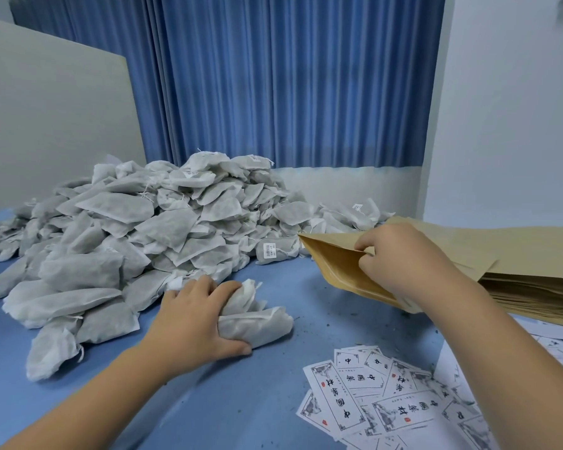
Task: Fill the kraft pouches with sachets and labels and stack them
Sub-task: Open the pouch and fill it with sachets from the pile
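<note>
A small bundle of sachets (257, 319) is gripped by the left hand (195, 319) against the blue tabletop (273, 391), just in front of the large sachet heap (150, 228). The fingers are curled over the top of the bundle and the thumb is pressed under its near side, presumably so that several sachets can be lifted together.

A kraft pouch (335, 264) is pinched at its mouth by the right hand (400, 258), thumb and fingers closed on the upper lip. The pouch is held tilted with its open end turned toward the left hand, which seems meant to keep the mouth parted for the bundle. It is held over the near edge of the stack of flat pouches (533, 287) at the right.

Printed labels (371, 394) are scattered loosely on the tabletop in front of that stack, within reach of either hand. The filling of this pouch appears not yet begun.
</note>
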`<action>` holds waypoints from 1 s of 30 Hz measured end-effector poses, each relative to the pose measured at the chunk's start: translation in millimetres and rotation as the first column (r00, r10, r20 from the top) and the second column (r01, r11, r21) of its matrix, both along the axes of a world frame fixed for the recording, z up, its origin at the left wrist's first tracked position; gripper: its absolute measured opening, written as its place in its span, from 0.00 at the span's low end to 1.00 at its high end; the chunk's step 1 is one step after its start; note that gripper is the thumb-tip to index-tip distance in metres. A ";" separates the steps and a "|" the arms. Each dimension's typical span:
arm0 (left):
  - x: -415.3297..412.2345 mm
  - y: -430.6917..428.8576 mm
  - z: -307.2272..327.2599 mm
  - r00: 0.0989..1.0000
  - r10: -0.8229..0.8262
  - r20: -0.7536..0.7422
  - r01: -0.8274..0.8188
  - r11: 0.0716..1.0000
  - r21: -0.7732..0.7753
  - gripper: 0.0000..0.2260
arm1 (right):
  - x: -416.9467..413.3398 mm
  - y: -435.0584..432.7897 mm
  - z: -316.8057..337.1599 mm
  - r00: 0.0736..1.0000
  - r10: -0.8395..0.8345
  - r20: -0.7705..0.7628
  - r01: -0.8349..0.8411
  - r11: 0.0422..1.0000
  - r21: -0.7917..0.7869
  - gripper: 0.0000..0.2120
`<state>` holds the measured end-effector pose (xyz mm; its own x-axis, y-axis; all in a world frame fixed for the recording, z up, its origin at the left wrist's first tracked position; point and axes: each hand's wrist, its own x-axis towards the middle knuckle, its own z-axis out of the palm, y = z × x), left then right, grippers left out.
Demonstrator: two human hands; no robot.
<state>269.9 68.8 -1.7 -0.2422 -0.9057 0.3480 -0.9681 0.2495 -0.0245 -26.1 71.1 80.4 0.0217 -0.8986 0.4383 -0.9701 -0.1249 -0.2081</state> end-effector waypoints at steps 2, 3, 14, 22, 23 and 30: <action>-1.5 -0.3 3.5 0.999 0.032 0.040 -0.034 0.999 0.035 0.45 | -0.1 -0.9 -0.2 1.000 0.002 -0.010 -0.002 1.000 0.000 0.12; -1.9 -0.4 4.9 0.998 0.032 0.048 -0.034 0.998 0.059 0.44 | -0.2 -1.2 -0.4 1.000 0.003 -0.013 -0.003 1.000 0.003 0.13; -18.5 8.1 12.0 0.993 -0.098 0.062 0.104 0.990 -0.091 0.32 | 0.6 -2.6 -1.3 0.999 -0.007 -0.031 0.007 1.000 -0.002 0.13; -27.3 7.1 33.8 0.808 -0.258 -0.530 0.285 0.958 -0.032 0.24 | -1.0 -1.5 0.3 0.999 -0.013 -0.041 0.014 1.000 0.022 0.13; -28.7 6.2 35.2 0.815 -0.263 -0.517 0.284 0.958 -0.039 0.24 | -0.9 -1.4 0.1 0.999 -0.013 -0.044 0.014 1.000 0.024 0.13; -40.8 -8.8 23.3 0.997 -0.080 -0.010 0.079 0.995 -0.058 0.43 | -1.1 -2.0 -2.1 0.999 -0.024 -0.033 0.024 1.000 0.014 0.14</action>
